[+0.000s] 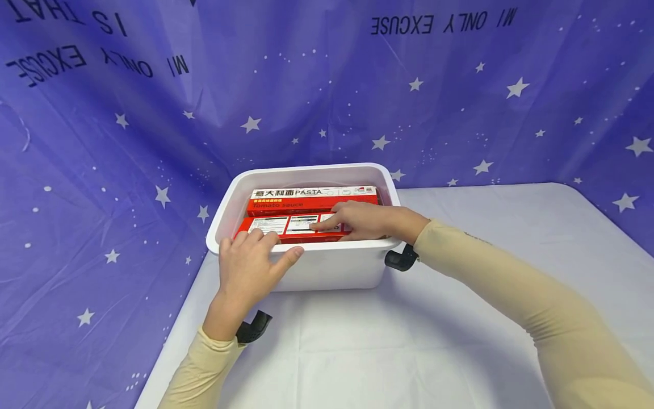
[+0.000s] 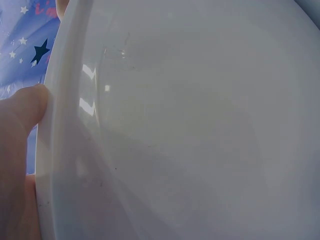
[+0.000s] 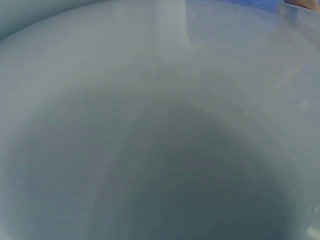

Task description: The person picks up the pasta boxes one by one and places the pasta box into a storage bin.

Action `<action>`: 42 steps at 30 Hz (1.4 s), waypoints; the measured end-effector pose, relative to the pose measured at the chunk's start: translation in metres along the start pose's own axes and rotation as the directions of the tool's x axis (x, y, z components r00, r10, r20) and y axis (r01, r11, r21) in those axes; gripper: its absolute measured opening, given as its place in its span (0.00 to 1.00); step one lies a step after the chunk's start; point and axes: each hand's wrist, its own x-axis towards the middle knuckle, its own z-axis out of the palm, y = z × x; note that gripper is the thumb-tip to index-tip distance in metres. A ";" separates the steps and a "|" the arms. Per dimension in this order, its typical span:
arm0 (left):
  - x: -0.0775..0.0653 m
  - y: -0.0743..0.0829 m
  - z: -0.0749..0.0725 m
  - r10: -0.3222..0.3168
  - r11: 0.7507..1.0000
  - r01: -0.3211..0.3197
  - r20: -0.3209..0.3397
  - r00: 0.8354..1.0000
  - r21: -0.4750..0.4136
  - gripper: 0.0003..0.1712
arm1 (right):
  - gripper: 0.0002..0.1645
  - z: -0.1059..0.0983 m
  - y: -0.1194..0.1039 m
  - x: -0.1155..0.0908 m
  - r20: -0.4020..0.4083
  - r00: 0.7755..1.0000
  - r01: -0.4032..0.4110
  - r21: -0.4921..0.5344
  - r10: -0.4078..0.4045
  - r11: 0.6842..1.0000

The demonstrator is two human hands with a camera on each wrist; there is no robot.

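Observation:
A white plastic bin (image 1: 332, 267) stands on the table with red and white pasta boxes inside. The far box (image 1: 306, 201) reads "PASTA" and "Tomato sauce"; the nearer box (image 1: 268, 225) shows white label panels. My left hand (image 1: 250, 264) grips the near rim at the left, fingers bent over it beside the nearer box's end. The left wrist view shows the thumb (image 2: 32, 102) against the rim. Reaching in from the right, my right hand (image 1: 365, 220) holds the nearer box, one finger stretched along its top. Some of its fingertips are hidden. The bin's outer wall (image 3: 160, 125) fills the right wrist view.
A white cloth (image 1: 409, 352) covers the table around the bin. Behind and to the left hangs a purple curtain (image 1: 327, 85) with white stars and lettering. Black wrist mounts (image 1: 401, 258) sit under both wrists, the right one close to the bin's near corner.

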 end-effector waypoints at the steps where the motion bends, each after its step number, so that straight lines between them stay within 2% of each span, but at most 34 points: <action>1: 0.000 0.000 0.000 0.002 1.000 -0.002 -0.004 1.000 0.002 0.33 | 0.37 0.000 0.000 0.001 0.009 1.000 0.004 0.020 -0.005 1.000; 12: 0.000 0.000 0.000 0.019 1.000 -0.019 -0.023 1.000 -0.001 0.33 | 0.37 0.002 0.001 0.001 0.036 0.999 0.011 0.102 -0.015 0.995; 18: 0.000 0.001 0.000 0.018 1.000 -0.018 -0.019 1.000 0.004 0.32 | 0.39 0.004 0.000 0.003 0.029 1.000 0.006 0.071 -0.008 0.997; 24: 0.000 0.000 0.001 0.018 1.000 -0.018 -0.020 1.000 0.004 0.32 | 0.37 0.004 -0.002 0.006 0.047 0.999 -0.010 0.019 0.009 1.000; 33: 0.000 -0.001 0.001 0.022 1.000 -0.022 -0.006 1.000 0.003 0.33 | 0.44 0.002 0.000 0.007 0.080 0.990 -0.115 0.036 0.112 0.993; 38: 0.000 -0.001 0.000 0.015 1.000 -0.015 0.006 1.000 0.003 0.34 | 0.43 0.004 -0.002 0.005 0.042 0.991 -0.129 -0.013 0.130 0.992; 42: 0.000 0.000 0.000 0.012 1.000 -0.012 0.012 1.000 0.001 0.34 | 0.41 0.004 -0.006 0.003 0.002 0.987 -0.161 -0.098 0.162 0.982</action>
